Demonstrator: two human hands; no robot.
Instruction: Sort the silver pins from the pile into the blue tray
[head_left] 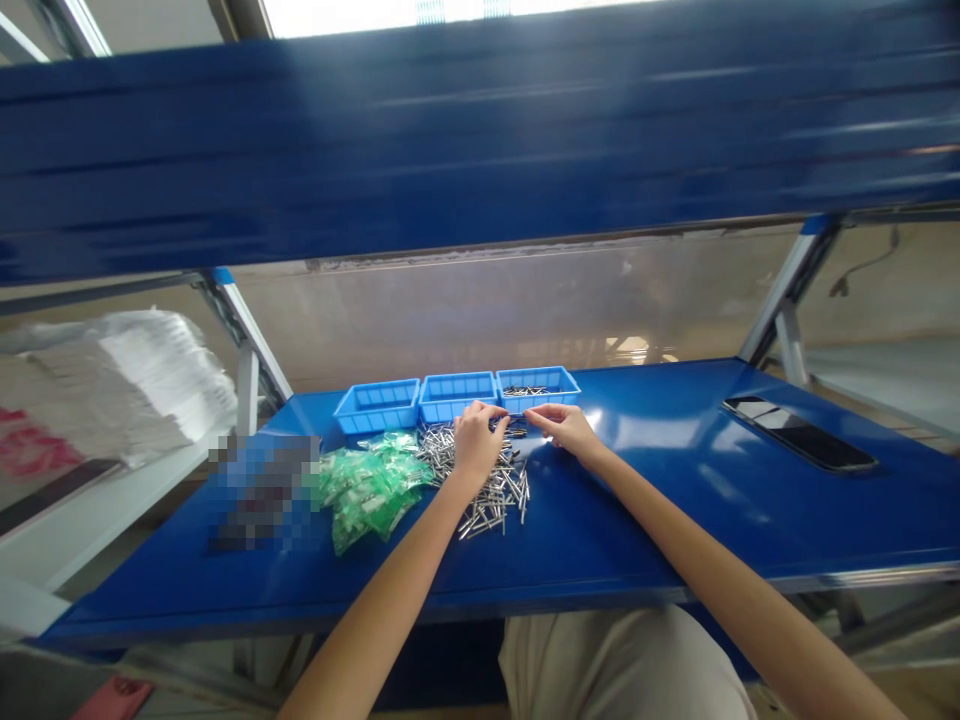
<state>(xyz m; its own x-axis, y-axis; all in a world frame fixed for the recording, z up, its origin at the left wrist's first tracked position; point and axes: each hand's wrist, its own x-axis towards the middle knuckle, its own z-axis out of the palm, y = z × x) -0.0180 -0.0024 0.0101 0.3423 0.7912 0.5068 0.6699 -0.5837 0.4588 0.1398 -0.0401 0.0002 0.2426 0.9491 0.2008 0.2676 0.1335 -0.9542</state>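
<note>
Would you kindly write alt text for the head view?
A person's left hand and right hand are close together by a pile of thin metal pieces on a blue table, before three blue bins; green plastic bags lie left, a phone right.

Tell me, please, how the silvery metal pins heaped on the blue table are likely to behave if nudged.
The silvery metal pins should be stiff, as they look straight and metallic. Being slender, shiny and loose, they may slide or roll across the smooth blue table. Lying crisscrossed, one could drag its neighbours.
</note>
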